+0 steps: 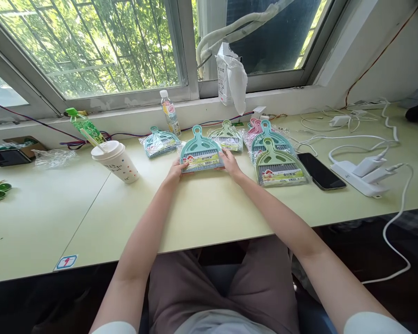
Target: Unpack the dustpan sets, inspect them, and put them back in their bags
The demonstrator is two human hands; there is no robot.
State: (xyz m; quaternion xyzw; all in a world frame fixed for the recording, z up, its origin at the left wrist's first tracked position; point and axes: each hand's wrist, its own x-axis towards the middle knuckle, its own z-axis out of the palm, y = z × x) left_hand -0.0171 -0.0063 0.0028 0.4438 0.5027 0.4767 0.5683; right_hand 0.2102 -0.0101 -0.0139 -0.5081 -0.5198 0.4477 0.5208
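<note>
Blue plastic sits in the middle of the head view: it is a blue dustpan-and-brush set in clear wrap, out in front of the person on the pale surface. The left hand has its left edge and the right hand has its right edge, so each grip is closed on that one set. I cannot tell if it is lifted a little or lying down.

To the right is a green dustpan-and-brush set, lying over the front of another blue set, with a bit of pink handle poking up behind. Next to them is a black phone.

What could go wrong? The wrap looks slick (shiny bags often are), so the set might slip if one side is held too loosely. A wide swing of the left arm could tip the paper cup, which has a straw in it, and any drink inside would spill. A bump to the green set could push it onto the phone.
</note>
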